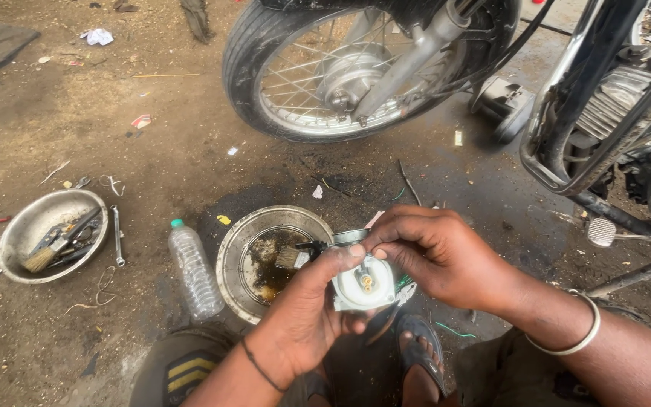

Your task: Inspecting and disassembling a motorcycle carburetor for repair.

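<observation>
Both hands hold a small round metal engine part (363, 285) with a brass jet at its middle, low in the centre of the head view. My left hand (304, 313) cups it from below and the left, thumb on its rim. My right hand (432, 252) pinches its top edge with the fingertips. A thin cord is on my left wrist and a metal bangle (578, 339) on my right. Just behind the part lies a shallow metal pan (236, 256) with dark oily liquid and a small brush (293, 258) in it.
A clear plastic bottle (194, 271) lies left of the pan. Further left, a metal bowl (35, 218) holds a brush and tools, with a spanner (117, 235) beside it. A motorcycle front wheel (340, 71) and engine (619, 98) stand ahead on oily dirt ground. My sandalled foot (420, 354) is below.
</observation>
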